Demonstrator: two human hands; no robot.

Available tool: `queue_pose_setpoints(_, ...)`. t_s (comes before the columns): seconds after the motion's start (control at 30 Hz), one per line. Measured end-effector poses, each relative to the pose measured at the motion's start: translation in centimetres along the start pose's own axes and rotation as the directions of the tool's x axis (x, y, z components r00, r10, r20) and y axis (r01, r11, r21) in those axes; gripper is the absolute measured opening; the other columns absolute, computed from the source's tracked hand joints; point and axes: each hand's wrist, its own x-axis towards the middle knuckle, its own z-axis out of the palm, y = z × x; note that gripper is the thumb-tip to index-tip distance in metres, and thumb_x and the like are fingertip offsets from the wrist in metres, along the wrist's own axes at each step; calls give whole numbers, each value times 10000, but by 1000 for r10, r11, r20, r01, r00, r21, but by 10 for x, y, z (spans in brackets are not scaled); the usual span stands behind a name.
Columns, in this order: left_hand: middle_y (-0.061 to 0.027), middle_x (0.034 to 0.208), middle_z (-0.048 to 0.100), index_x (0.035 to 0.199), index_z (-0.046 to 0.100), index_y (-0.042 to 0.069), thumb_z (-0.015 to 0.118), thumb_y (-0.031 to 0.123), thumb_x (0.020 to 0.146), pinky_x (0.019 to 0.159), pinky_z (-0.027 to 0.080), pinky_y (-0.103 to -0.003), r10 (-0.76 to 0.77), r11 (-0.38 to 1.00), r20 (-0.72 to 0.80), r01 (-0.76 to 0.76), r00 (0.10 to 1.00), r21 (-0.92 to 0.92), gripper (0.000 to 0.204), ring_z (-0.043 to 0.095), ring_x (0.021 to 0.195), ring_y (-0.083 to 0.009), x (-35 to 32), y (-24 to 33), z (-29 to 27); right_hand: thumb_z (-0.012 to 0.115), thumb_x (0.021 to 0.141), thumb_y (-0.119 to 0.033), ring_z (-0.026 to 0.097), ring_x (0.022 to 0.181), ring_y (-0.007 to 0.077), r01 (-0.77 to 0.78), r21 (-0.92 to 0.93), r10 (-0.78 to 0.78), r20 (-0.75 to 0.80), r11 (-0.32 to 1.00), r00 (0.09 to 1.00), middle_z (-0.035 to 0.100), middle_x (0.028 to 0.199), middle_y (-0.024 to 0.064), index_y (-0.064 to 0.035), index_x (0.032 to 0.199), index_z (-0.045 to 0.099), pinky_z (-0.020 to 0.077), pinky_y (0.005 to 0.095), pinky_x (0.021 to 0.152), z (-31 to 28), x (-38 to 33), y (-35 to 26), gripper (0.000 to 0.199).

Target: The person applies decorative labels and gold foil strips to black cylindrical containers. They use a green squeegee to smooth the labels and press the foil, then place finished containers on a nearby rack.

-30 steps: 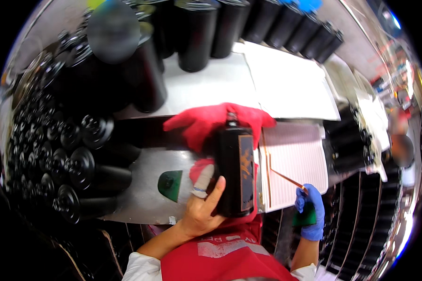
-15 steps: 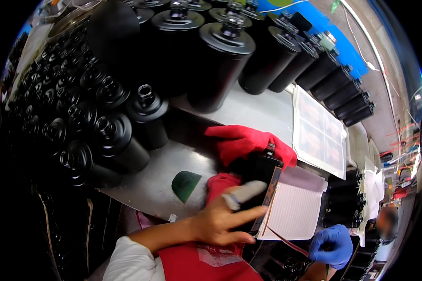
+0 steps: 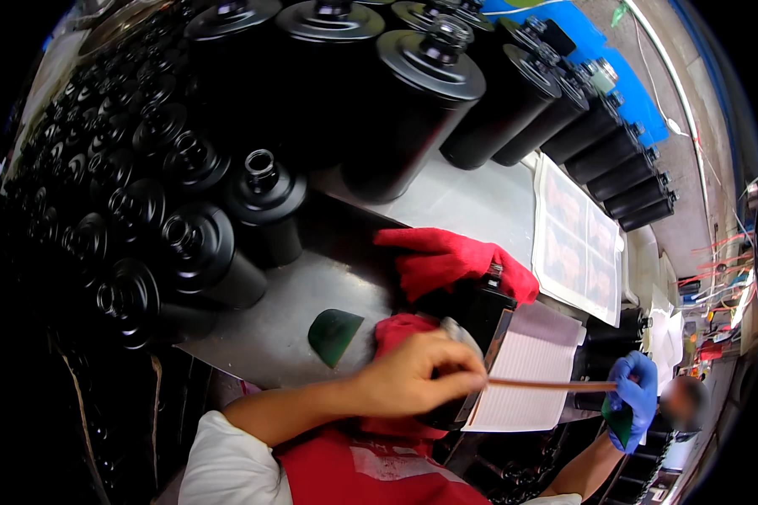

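A thin brown strip [image 3: 552,385] is stretched nearly level between my hands, above a finely lined white sheet [image 3: 526,358]. My bare left hand [image 3: 421,374] pinches the strip's left end, with a pale covering on one finger. At the other end, my blue-gloved right hand [image 3: 637,387] is closed on the strip, and a dark green piece [image 3: 619,417] shows under its fingers. Beside my left hand a black bottle [image 3: 477,305] lies tilted on red cloth [image 3: 455,261]. A brown-patterned band runs along the bottle's edge. My left hand covers its lower part.
A green scraper [image 3: 335,337] lies on the metal table [image 3: 282,316]. Black bottles [image 3: 265,198] crowd the left, and larger black bottles [image 3: 417,109] line the back. A printed sheet [image 3: 577,244] lies back right. More black bottles stand beyond the lined sheet.
My left hand has gone from spread fingers near the bottle's edge to pinching the strip. My right hand has risen and moved right, and the strip is now taut and nearly level.
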Motion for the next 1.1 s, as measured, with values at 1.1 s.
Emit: queue_pose_setpoints(1.1, -28, 789, 605, 806, 630, -4, 666, -58, 767, 674, 433, -186, -172, 985, -598, 114, 783, -133, 75, 551, 723, -66, 50, -29, 3, 608, 778, -107, 356, 404, 43, -214, 173, 217, -3, 961, 976, 439, 539, -14, -36, 763, 533, 283, 172, 392, -5, 74, 97, 104)
